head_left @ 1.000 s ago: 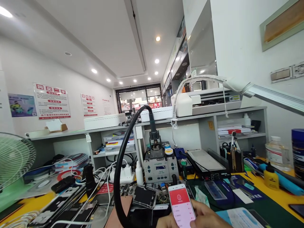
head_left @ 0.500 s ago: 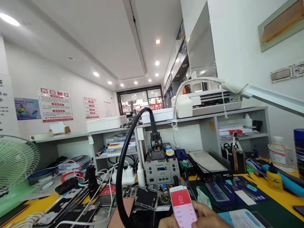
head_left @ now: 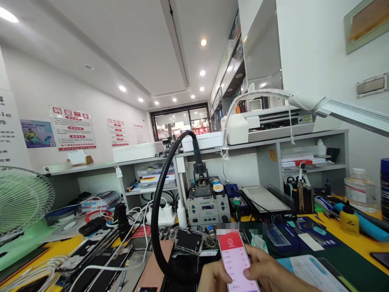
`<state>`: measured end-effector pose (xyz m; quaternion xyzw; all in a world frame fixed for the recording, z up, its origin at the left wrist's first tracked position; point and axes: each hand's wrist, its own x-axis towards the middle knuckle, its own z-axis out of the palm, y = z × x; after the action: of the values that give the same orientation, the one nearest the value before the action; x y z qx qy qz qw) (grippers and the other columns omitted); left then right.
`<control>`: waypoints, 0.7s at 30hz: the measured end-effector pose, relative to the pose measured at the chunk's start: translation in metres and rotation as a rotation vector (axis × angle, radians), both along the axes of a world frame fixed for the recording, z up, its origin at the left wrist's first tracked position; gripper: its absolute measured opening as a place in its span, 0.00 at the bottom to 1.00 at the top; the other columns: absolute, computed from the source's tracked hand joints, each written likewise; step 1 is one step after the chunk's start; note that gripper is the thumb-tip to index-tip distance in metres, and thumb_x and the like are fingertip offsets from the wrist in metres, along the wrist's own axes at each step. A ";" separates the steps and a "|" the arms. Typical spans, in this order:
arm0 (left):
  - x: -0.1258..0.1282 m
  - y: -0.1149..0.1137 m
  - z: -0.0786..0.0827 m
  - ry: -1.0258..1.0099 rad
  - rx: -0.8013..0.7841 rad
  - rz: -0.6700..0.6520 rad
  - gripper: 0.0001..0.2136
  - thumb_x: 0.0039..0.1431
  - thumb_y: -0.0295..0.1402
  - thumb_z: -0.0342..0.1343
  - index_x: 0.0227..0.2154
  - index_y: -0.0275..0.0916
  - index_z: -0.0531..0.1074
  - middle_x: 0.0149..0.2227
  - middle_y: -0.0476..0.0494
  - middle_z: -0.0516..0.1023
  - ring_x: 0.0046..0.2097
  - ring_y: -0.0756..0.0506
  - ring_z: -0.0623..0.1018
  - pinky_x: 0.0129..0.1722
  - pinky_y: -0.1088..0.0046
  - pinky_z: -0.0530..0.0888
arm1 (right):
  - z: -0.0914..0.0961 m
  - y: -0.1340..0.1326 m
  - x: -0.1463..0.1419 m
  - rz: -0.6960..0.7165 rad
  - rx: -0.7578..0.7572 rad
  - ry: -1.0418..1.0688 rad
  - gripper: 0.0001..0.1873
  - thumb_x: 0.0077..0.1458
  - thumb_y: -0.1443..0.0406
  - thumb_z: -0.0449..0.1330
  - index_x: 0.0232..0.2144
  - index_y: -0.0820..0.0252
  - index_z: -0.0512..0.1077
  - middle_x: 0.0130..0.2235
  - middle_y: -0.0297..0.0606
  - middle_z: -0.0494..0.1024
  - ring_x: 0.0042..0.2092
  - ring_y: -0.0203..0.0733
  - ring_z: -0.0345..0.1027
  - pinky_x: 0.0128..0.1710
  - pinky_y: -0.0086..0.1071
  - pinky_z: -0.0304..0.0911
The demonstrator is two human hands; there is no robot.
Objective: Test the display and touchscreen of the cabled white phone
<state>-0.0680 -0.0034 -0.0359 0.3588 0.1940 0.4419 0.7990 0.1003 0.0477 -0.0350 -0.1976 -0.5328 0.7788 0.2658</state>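
Observation:
A smartphone (head_left: 237,261) with a lit red-and-white screen is held upright at the bottom centre of the view. My right hand (head_left: 270,273) wraps round its right edge, with the thumb resting on the screen. My left hand (head_left: 212,280) supports the phone from the lower left, and only its upper part shows above the frame's bottom edge. Behind the phone lie opened phones and loose parts (head_left: 188,243) on the bench.
A hot-air station (head_left: 208,205) with a thick black hose (head_left: 158,211) stands behind. A green fan (head_left: 21,198) is at left, a heating plate (head_left: 264,200) and bottles (head_left: 349,219) at right. A white lamp arm (head_left: 334,107) reaches overhead. Cables and phone screens (head_left: 91,259) cover the yellow bench.
The view has tilted down and shifted a little, so more of both hands and the phone shows. The phone stays held in both hands.

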 end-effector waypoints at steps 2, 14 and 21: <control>0.003 -0.001 0.000 -0.047 -0.027 -0.069 0.29 0.39 0.32 0.50 0.49 0.30 0.70 0.39 0.35 0.77 0.40 0.36 0.77 0.39 0.59 0.72 | 0.002 -0.003 0.002 -0.031 -0.025 -0.023 0.27 0.41 0.70 0.61 0.48 0.63 0.69 0.40 0.42 0.79 0.37 0.41 0.75 0.33 0.28 0.66; -0.005 -0.001 0.003 0.108 -0.073 -0.036 0.30 0.45 0.30 0.47 0.56 0.30 0.63 0.45 0.31 0.76 0.39 0.38 0.78 0.33 0.62 0.75 | 0.017 0.003 0.016 0.164 -0.265 0.091 0.27 0.52 0.68 0.51 0.55 0.66 0.61 0.43 0.54 0.79 0.39 0.53 0.76 0.30 0.43 0.74; -0.021 -0.004 0.030 0.344 0.045 0.087 0.19 0.58 0.31 0.51 0.53 0.30 0.67 0.45 0.31 0.75 0.40 0.40 0.76 0.33 0.62 0.76 | 0.015 0.009 0.021 0.257 -0.354 0.148 0.23 0.53 0.65 0.50 0.52 0.68 0.64 0.41 0.53 0.79 0.38 0.52 0.76 0.29 0.46 0.75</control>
<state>-0.0889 -0.0070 -0.0060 0.4381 0.3334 0.4122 0.7259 0.1217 0.0571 -0.0204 -0.1141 -0.3878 0.8998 0.1640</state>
